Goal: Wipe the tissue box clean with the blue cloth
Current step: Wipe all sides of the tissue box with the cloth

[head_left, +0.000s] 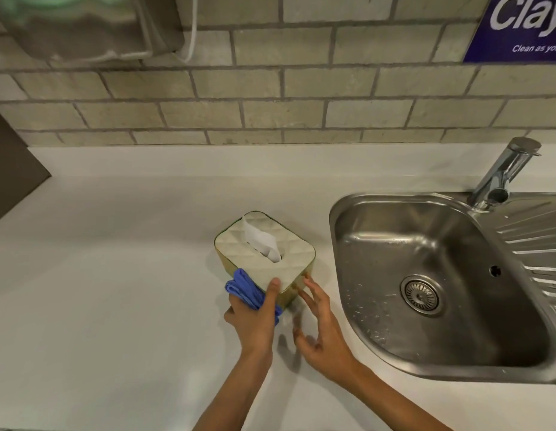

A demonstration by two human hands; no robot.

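Note:
A cream tissue box [236,247] with a quilted lid and gold sides stands on the white counter [115,275], a white tissue sticking out of its slot. My left hand [254,321] grips a bunched blue cloth [242,286] and presses it against the box's near left side, thumb resting on the lid's near corner. My right hand [320,325] hovers with fingers spread just right of the box's near corner, fingertips at or close to its side, holding nothing.
A stainless steel sink [426,275] with a chrome tap [500,172] and ribbed drainer lies right of the box. A tiled wall runs behind, with a dispenser [83,26] at top left and a blue sign [519,26] at top right.

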